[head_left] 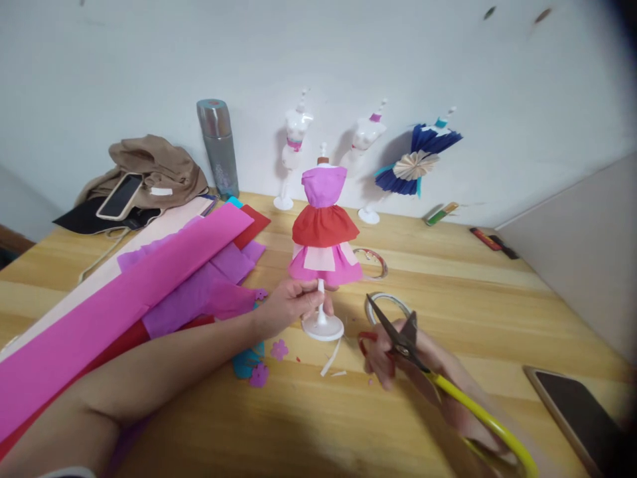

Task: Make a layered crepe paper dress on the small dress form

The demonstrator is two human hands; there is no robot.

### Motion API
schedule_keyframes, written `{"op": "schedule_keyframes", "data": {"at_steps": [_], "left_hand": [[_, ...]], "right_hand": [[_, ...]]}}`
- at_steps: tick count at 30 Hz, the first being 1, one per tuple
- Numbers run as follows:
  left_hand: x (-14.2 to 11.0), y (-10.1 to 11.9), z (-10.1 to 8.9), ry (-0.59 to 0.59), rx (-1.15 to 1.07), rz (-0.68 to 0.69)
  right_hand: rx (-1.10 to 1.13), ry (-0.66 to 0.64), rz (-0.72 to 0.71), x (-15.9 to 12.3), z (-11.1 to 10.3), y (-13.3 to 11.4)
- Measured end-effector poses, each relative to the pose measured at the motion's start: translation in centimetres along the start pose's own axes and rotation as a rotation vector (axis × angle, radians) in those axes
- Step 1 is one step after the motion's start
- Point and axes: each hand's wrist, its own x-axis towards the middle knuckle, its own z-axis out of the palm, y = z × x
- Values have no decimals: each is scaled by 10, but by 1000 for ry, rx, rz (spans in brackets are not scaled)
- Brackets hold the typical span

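A small white mannequin (322, 232) stands on the wooden table (448, 279), dressed in a pink, red and pale paper dress. My left hand (288, 307) pinches its thin white pole just above the round base (323, 327). My right hand (398, 362), blurred, is closed around scissors (398, 332) with yellow handles, blades open and pointing up-left near a tape roll (385, 302). Something red shows under that hand's fingers.
Sheets of pink, purple and red crepe paper (139, 292) lie at left. Paper flowers (279, 349) and scraps sit near the base. Behind stand other mannequins (293, 146), a grey flask (217, 147), a brown bag with a phone (120, 196). A tablet (577, 405) lies at right.
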Motion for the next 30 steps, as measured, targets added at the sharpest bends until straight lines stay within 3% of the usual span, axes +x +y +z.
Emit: {"op": "schedule_keyframes", "data": {"at_steps": [3,8,14,18,23,30], "left_hand": [[2,-3,0,-2,-74,-12],[3,-8,0,-41,-125,-17],[0,-8,1,-56,-167,-37],[-1,-8,1,-58,-151,-57],[-1,-6,1,-106,-92,-54],[-4,-3,2,-143,21,-40]], "right_hand": [[122,44,74,4,6,-8],[88,43,-72,10,12,-13],[71,-32,-97,14,0,-1],[84,6,-87,14,-1,-1],[89,-35,-84,14,2,-5],[100,35,-132,13,12,-5]]}}
